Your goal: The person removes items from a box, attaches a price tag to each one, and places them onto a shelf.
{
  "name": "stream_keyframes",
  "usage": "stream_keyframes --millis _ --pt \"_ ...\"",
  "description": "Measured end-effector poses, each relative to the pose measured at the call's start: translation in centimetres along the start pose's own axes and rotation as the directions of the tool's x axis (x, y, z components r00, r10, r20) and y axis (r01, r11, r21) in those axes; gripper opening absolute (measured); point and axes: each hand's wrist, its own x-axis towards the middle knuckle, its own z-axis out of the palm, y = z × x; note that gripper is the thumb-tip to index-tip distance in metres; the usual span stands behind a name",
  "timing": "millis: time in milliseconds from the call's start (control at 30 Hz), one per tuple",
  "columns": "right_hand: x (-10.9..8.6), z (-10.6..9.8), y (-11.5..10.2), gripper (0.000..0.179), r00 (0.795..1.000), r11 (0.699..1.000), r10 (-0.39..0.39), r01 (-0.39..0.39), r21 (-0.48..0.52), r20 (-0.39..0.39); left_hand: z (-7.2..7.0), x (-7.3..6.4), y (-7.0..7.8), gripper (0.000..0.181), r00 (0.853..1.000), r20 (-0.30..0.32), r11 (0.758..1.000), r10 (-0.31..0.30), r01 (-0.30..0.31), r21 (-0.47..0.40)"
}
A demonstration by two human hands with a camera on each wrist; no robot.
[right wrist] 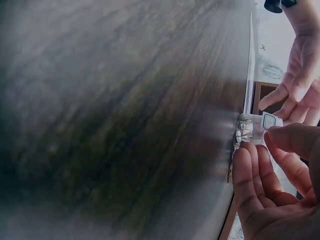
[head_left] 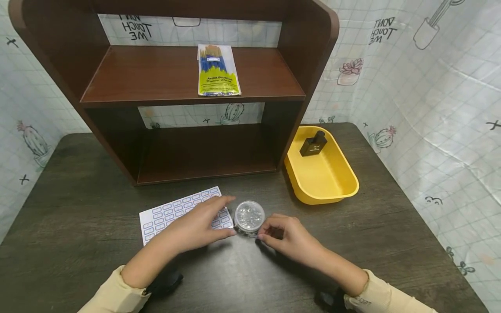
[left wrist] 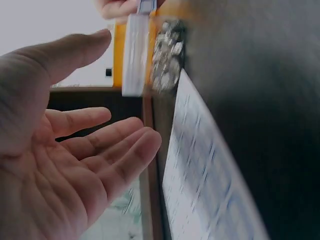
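Observation:
A round clear jar point(head_left: 249, 216) with a lid stands on the dark table, small shiny silvery pieces showing inside. My right hand point(head_left: 291, 239) is at its near right side, thumb and forefinger pinching a small blue-bordered label sticker point(right wrist: 270, 121) against the jar's side by the lid. To the jar's left is my left hand point(head_left: 199, 224), fingers straight and spread, thumb apart, holding nothing. Beneath that hand lies a white sheet of label stickers point(head_left: 168, 216), partly covered by it. In the left wrist view the jar point(left wrist: 167, 57) appears sideways beyond the left fingertips.
Behind the hands stands a dark brown shelf unit point(head_left: 164, 76), a pack of artist brushes point(head_left: 218, 71) on its upper shelf. Right of it is a yellow tray point(head_left: 325, 174) with a small black bottle point(head_left: 314, 144) inside. Patterned curtain point(head_left: 430, 108) surrounds the table.

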Motion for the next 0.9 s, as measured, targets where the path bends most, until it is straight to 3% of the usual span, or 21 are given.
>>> stream_keyframes --millis 267,900 --pt "0.2 0.0 0.1 0.008 1.000 0.999 -0.013 0.013 -0.029 0.016 1.8 1.7 0.1 0.080 1.000 0.023 1.000 0.000 0.000 0.007" --pt "0.5 0.2 0.3 0.007 1.000 0.999 -0.024 0.024 -0.025 -0.005 1.7 2.7 0.2 0.074 0.997 0.055 0.999 0.054 -0.054 -0.004"
